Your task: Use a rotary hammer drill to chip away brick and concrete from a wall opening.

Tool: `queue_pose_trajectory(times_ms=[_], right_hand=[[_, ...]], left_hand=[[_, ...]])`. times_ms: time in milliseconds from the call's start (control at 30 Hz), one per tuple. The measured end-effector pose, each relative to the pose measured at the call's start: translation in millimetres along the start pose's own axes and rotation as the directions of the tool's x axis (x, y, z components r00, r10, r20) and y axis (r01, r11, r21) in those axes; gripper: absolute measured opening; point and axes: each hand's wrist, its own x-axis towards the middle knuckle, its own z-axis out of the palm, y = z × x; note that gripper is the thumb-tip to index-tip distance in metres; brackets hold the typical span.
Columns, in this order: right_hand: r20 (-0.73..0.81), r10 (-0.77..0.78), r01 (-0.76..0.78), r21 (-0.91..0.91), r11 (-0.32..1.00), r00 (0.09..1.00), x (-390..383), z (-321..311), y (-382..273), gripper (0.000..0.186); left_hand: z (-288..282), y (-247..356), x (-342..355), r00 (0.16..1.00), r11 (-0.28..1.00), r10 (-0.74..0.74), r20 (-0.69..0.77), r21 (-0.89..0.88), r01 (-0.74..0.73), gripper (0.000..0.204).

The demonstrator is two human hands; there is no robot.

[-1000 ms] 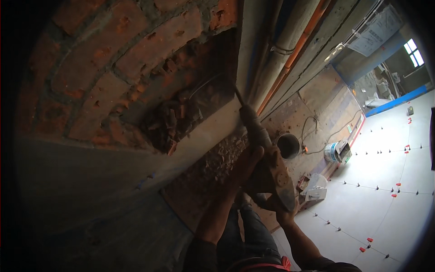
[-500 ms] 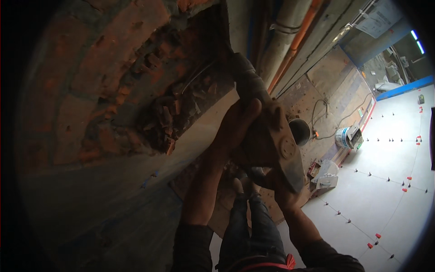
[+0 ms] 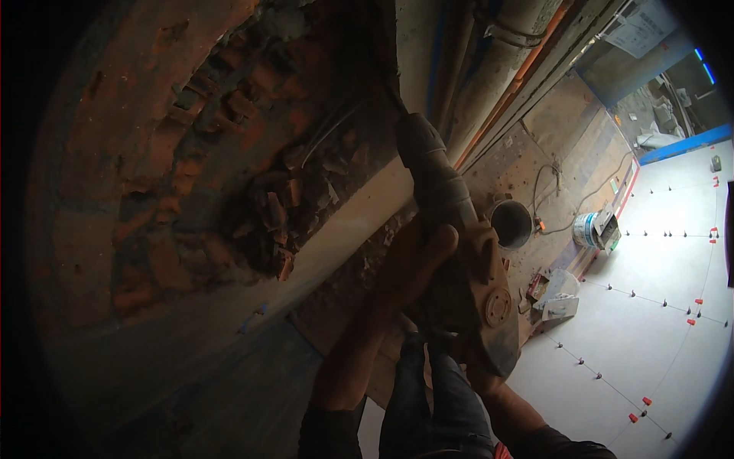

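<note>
My left hand point(image 3: 417, 268) is wrapped around the body of a dusty demolition hammer point(image 3: 459, 245). My right hand point(image 3: 482, 379) grips its rear end, partly hidden behind the housing. The thin chisel point(image 3: 394, 99) points up into the dark top of a broken recess in the red brick wall point(image 3: 138, 92); whether its tip touches brick I cannot tell. Broken brick pieces point(image 3: 279, 214) lie along the pale ledge point(image 3: 340, 222) below the recess.
Pipes point(image 3: 505, 61) run beside the recess. Below are a floor board point(image 3: 566, 134) with a cable, a dark round bucket point(image 3: 511, 224), a white bucket point(image 3: 592, 229), scraps point(image 3: 554, 298), and pale tiles point(image 3: 627, 329) with red levelling pieces. A blue-edged opening point(image 3: 680, 145) is at upper right.
The view has shifted. The hammer rose toward the top of the recess, then sat slightly lower and further right in the picture. Both hands stay on it, and the broken brickwork shows more.
</note>
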Motion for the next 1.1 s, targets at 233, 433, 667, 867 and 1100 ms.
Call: queue_pose_trajectory(times_ms=[233, 433, 667, 867, 1100], right_hand=[[-0.009, 0.009, -0.009, 0.077, 0.997, 1.0, 9.0, -4.7, -17.2, 0.015], [-0.046, 0.057, -0.052, 0.098, 0.994, 0.997, 30.6, 8.4, -82.6, 0.013], [-0.004, 0.104, -0.102, 0.167, 0.981, 0.995, -19.0, -5.4, -27.0, 0.015], [0.099, 0.151, -0.17, 0.227, 0.959, 0.984, -36.9, -7.2, -81.4, 0.017], [0.287, 0.0, -0.07, 0.231, 0.97, 0.958, 7.1, -39.8, -216.2, 0.033]], left_hand=[[-4.8, 33.1, 42.4, 0.999, 0.994, -0.036, 0.014, -0.098, 0.038, 0.064], [-10.9, 57.1, 42.0, 0.996, 0.979, -0.078, -0.04, -0.191, 0.069, 0.068], [21.1, 33.6, -5.8, 0.998, 0.997, -0.06, -0.006, 0.041, 0.06, 0.063], [11.1, 49.5, -22.6, 0.988, 0.976, -0.132, 0.078, -0.163, 0.143, 0.063], [15.2, 150.7, -1.1, 0.978, 0.953, -0.206, 0.0, -0.228, 0.201, 0.077]])
